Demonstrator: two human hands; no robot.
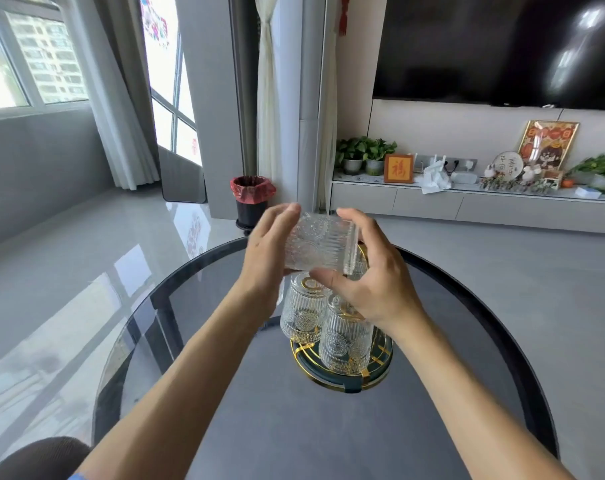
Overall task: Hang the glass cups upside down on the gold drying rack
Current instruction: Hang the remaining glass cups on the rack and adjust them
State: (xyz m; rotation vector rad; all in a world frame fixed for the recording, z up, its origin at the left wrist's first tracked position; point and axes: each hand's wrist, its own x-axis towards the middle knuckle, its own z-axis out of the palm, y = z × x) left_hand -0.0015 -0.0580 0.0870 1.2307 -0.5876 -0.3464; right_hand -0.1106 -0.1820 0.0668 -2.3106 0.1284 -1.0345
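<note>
A ribbed clear glass cup (316, 245) lies on its side in the air above the gold drying rack (342, 375). My left hand (268, 258) cups its left end and my right hand (370, 275) grips its right end and underside. Below them, two matching cups hang upside down on the rack: one at the left (303, 313) and one nearer to me (344, 341). Another cup (360, 265) shows partly behind my right hand. The rack stands on a round dark base with a gold rim.
The rack sits near the middle of a round dark glass table (259, 427). A dark chair back (37, 455) shows at the lower left. On the floor beyond the table stands a bin with a red liner (252, 199); a TV cabinet runs along the right wall.
</note>
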